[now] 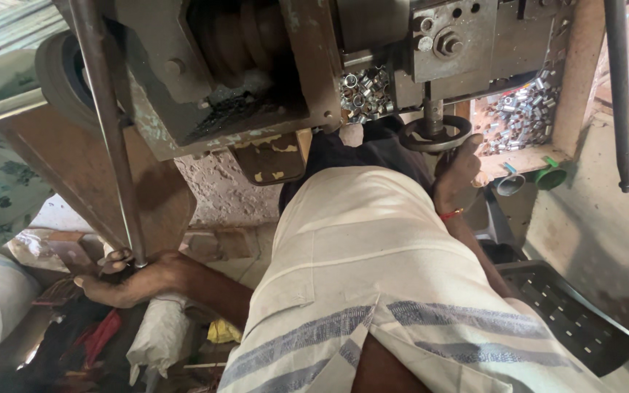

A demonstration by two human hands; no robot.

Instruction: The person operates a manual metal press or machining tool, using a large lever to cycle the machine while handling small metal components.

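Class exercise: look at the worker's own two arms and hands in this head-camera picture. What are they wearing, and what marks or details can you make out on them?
Both arms are bare, with no sleeves and no gloves. The right hand has a thin red band around its wrist. The left hand shows no ring, watch or band that can be made out. A pale cloth with grey-blue stripes covers the lap between the arms.
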